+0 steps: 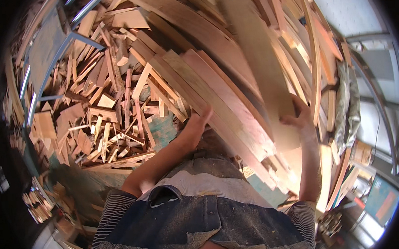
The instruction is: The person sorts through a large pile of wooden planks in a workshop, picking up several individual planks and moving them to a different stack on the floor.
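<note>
A wide greenish-brown board [254,54], smeared by motion, slants over the lumber on the right. My right hand [300,114] is closed around its right edge near the lower end, the thumb on the upper face. Left of it lies a stack of long planks with staggered ends, among them a pinkish plank [227,93]. At the left side of the stack, my left hand [200,121] grips the edge of a brown plank [179,82], the thumb along its side and the other fingers mostly hidden.
A large heap of wood offcuts [102,111] covers the left. Blue metal framing [54,71] stands at the far left. More long boards [313,60] lean along the right, beside a grey-green draped sheet [347,103]. Bright panels with a dark curved frame [373,79] are beyond.
</note>
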`<state>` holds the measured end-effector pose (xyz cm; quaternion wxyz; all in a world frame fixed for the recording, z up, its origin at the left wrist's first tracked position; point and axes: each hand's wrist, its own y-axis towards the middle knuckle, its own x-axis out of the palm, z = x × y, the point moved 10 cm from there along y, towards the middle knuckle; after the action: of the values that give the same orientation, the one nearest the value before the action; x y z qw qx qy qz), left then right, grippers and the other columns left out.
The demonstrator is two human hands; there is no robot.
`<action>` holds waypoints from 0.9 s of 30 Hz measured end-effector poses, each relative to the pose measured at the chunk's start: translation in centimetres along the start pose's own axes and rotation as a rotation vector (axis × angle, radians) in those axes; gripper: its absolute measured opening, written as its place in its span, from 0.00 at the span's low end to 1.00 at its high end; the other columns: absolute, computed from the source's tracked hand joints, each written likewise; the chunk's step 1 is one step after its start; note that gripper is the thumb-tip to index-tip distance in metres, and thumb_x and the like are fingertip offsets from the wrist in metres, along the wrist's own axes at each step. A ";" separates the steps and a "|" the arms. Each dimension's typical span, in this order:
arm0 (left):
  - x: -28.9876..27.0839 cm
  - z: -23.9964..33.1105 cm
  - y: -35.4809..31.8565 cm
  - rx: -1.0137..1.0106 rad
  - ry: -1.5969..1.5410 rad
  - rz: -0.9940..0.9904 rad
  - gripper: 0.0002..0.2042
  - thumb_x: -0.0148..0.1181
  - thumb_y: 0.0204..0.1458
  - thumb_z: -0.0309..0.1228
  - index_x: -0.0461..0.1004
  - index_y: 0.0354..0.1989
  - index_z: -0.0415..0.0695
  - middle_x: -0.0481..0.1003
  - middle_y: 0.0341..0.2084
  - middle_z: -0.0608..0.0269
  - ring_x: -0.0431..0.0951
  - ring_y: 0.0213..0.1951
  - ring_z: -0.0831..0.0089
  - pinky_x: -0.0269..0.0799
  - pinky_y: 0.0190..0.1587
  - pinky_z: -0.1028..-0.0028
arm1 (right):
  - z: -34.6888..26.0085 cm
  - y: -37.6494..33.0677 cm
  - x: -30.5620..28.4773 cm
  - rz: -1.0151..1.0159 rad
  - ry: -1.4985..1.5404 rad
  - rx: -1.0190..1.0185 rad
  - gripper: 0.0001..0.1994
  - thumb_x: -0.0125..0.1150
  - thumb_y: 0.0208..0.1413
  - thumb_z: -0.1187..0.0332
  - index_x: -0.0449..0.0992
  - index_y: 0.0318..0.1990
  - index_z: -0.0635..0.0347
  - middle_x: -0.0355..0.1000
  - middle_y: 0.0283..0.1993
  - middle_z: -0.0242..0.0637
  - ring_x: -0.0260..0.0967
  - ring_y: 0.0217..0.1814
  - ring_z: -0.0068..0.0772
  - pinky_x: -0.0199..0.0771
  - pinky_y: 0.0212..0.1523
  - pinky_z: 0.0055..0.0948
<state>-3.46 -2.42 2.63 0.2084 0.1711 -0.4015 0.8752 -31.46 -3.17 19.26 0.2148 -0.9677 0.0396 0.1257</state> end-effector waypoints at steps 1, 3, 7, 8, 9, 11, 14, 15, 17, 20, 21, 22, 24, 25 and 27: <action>0.1 -0.2 -0.2 0.012 -0.067 -0.016 0.41 0.46 0.62 0.64 0.52 0.73 0.44 0.64 0.64 0.60 0.64 0.66 0.66 0.61 0.67 0.61 | 0.3 -1.7 1.3 0.001 0.036 0.006 0.38 0.76 0.34 0.70 0.72 0.59 0.69 0.75 0.51 0.41 0.72 0.55 0.33 0.70 0.59 0.31; -0.3 -0.9 -0.2 -0.021 -0.221 -0.005 0.45 0.41 0.59 0.70 0.45 0.75 0.47 0.59 0.68 0.59 0.59 0.69 0.63 0.57 0.69 0.55 | 1.7 -4.1 3.8 -0.047 -0.013 0.046 0.40 0.78 0.32 0.70 0.71 0.60 0.68 0.75 0.53 0.41 0.72 0.56 0.34 0.69 0.61 0.31; 2.7 2.1 -1.5 0.163 -0.274 -0.146 0.55 0.39 0.47 0.79 0.42 0.77 0.52 0.50 0.74 0.62 0.50 0.74 0.60 0.50 0.72 0.51 | 2.6 -6.2 8.5 -0.186 -0.064 0.010 0.49 0.83 0.32 0.69 0.65 0.67 0.67 0.69 0.63 0.46 0.66 0.67 0.38 0.62 0.70 0.35; 3.5 2.9 -2.2 0.253 -0.266 -0.237 0.56 0.40 0.45 0.80 0.42 0.77 0.53 0.49 0.75 0.63 0.50 0.74 0.60 0.50 0.72 0.51 | 1.9 -6.4 9.4 -0.152 -0.090 -0.262 0.46 0.82 0.36 0.66 0.66 0.67 0.67 0.67 0.64 0.50 0.64 0.68 0.42 0.63 0.69 0.37; 2.3 1.6 -2.3 0.195 -0.310 -0.208 0.57 0.41 0.43 0.80 0.43 0.77 0.53 0.51 0.74 0.63 0.52 0.74 0.60 0.53 0.72 0.53 | 2.9 -6.9 10.0 -0.113 -0.287 -0.279 0.43 0.81 0.39 0.63 0.68 0.65 0.65 0.67 0.62 0.50 0.64 0.66 0.46 0.64 0.68 0.40; 2.5 1.5 -2.8 0.229 -0.389 -0.287 0.47 0.42 0.55 0.73 0.49 0.75 0.52 0.56 0.72 0.63 0.57 0.71 0.63 0.54 0.72 0.56 | 2.3 -8.2 10.0 0.037 -0.557 -0.318 0.38 0.80 0.42 0.58 0.71 0.61 0.62 0.68 0.57 0.51 0.65 0.61 0.53 0.67 0.63 0.44; 1.8 0.7 -2.9 0.084 -0.196 -0.191 0.39 0.46 0.62 0.64 0.53 0.73 0.49 0.60 0.70 0.61 0.59 0.70 0.63 0.56 0.70 0.58 | 0.6 -10.4 9.0 0.293 -0.648 -0.309 0.30 0.78 0.42 0.59 0.75 0.54 0.59 0.68 0.52 0.46 0.67 0.54 0.51 0.71 0.55 0.46; 2.2 1.0 -3.1 0.023 -0.248 -0.013 0.34 0.51 0.64 0.54 0.56 0.71 0.45 0.64 0.65 0.58 0.66 0.66 0.61 0.65 0.66 0.58 | 0.6 -10.9 9.0 0.336 -0.669 -0.311 0.29 0.77 0.42 0.61 0.75 0.53 0.59 0.68 0.51 0.45 0.67 0.54 0.49 0.72 0.54 0.46; 2.7 1.5 -2.8 0.014 -0.216 0.045 0.32 0.51 0.65 0.53 0.57 0.70 0.45 0.66 0.64 0.58 0.67 0.65 0.60 0.66 0.65 0.59 | 0.6 -11.7 8.8 0.386 -0.673 -0.375 0.26 0.76 0.41 0.68 0.76 0.51 0.59 0.71 0.49 0.40 0.70 0.51 0.45 0.73 0.49 0.44; 3.0 1.7 -2.7 0.003 -0.191 0.071 0.31 0.47 0.66 0.53 0.57 0.70 0.45 0.66 0.64 0.58 0.66 0.65 0.61 0.63 0.66 0.59 | -0.4 -13.6 7.1 0.503 -0.539 -0.525 0.21 0.77 0.39 0.70 0.81 0.45 0.60 0.75 0.44 0.41 0.73 0.46 0.45 0.75 0.46 0.40; 3.4 2.0 -2.7 0.001 -0.177 0.071 0.31 0.46 0.67 0.53 0.57 0.71 0.45 0.66 0.64 0.58 0.66 0.65 0.61 0.62 0.66 0.58 | -0.5 -14.1 5.4 0.540 -0.498 -0.516 0.18 0.76 0.39 0.73 0.83 0.42 0.61 0.78 0.41 0.41 0.75 0.43 0.44 0.76 0.44 0.38; 3.5 2.0 -3.0 -0.023 -0.189 0.101 0.31 0.44 0.67 0.53 0.58 0.70 0.45 0.66 0.64 0.57 0.66 0.65 0.61 0.62 0.66 0.59 | 0.7 -14.1 4.0 0.593 -0.512 -0.442 0.17 0.76 0.40 0.73 0.83 0.42 0.61 0.77 0.41 0.40 0.74 0.43 0.44 0.76 0.43 0.38; 3.8 2.2 -3.8 -0.071 -0.214 0.164 0.30 0.41 0.68 0.54 0.59 0.69 0.44 0.67 0.63 0.57 0.66 0.64 0.61 0.62 0.66 0.59 | 3.4 -13.5 0.8 0.689 -0.539 -0.290 0.16 0.74 0.43 0.73 0.82 0.43 0.61 0.77 0.41 0.40 0.74 0.42 0.44 0.76 0.42 0.39; 3.7 2.6 -3.7 -0.033 -0.116 0.127 0.31 0.43 0.67 0.54 0.59 0.69 0.44 0.66 0.63 0.56 0.67 0.63 0.61 0.63 0.65 0.60 | 4.5 -13.0 -0.5 0.710 -0.516 -0.250 0.16 0.74 0.44 0.73 0.82 0.44 0.62 0.77 0.41 0.40 0.74 0.43 0.44 0.76 0.42 0.39; 2.9 2.7 -3.4 0.049 0.079 0.055 0.32 0.46 0.66 0.55 0.58 0.69 0.44 0.66 0.62 0.55 0.69 0.61 0.60 0.65 0.64 0.62 | 6.8 -11.3 -2.4 0.725 -0.448 -0.196 0.15 0.73 0.47 0.73 0.82 0.44 0.63 0.77 0.41 0.42 0.74 0.44 0.47 0.76 0.43 0.39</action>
<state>-3.88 -1.88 7.78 0.1955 0.1305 -0.3759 0.8964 -33.82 10.00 18.51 0.0671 -0.8558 0.3171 0.4031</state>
